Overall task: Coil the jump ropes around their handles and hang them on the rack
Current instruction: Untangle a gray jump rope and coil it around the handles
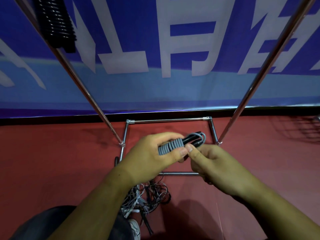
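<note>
We've got the grey jump rope (170,147) mid-frame, coiled tight round its black handles (192,140). Our left hand (154,153) is wrapped around the coil, and our right hand (213,163) pinches it just beside the left thumb. A black coiled rope (57,23) hangs on the rack (173,120) upper left, and a tangle of ropes (149,196) sits on the floor (52,161) at bottom centre.

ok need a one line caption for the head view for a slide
Left hand grips a grey-coiled jump rope while the right hand pinches it, above the rack base.
</note>
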`<state>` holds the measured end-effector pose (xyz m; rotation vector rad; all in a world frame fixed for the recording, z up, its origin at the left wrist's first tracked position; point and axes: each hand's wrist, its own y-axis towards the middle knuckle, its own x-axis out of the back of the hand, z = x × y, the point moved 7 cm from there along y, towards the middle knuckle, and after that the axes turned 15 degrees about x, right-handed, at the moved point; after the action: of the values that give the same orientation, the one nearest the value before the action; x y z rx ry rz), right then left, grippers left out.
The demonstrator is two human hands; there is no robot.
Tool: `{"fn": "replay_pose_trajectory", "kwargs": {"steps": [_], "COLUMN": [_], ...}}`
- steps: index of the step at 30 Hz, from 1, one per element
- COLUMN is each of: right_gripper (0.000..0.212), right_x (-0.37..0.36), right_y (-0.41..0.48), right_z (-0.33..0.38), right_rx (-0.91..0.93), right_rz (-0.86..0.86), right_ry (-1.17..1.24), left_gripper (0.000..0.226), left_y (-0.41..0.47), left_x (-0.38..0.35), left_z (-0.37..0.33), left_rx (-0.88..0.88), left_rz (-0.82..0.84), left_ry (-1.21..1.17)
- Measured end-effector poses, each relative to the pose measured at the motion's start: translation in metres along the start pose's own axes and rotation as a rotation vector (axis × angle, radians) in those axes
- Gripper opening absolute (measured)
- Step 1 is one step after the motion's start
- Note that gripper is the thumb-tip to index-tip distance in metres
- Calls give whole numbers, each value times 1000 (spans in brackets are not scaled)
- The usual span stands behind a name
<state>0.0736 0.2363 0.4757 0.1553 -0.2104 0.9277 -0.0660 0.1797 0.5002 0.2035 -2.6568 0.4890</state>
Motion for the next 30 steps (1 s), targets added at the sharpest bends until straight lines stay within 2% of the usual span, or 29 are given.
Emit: {"fn": "replay_pose_trajectory", "kwargs": {"steps": [5,8,13,18,25,27,30], "right_gripper": [51,54,45,42,36,36,38], "right_x": [1,0,2,-3,-3,0,6], "right_y": [-3,-2,-2,-1,1,0,0], "right_z": [-1,1,-2,-6,-1,-3,-2], "right_rx": [-120,-111,-75,-25,-1,-1,-3], "right_rz": [-64,-65,-42,-34,10,-27,-69], "right_ry": [116,98,50,31,27,4,-74], "left_gripper": [24,24,24,9,9,11,25], "left_y": [-1,0,0,1,2,5,7], "left_x": [-1,-2,-4,1,4,4,1], "left_z": [1,0,-1,2,8,10,10], "left_rx": [-29,-24,-72,-57,-11,4,-5], "left_rz": [-77,-95,-110,-209,-280,-261,-130], "left_ry": [11,9,77,25,-55,-21,8]}}
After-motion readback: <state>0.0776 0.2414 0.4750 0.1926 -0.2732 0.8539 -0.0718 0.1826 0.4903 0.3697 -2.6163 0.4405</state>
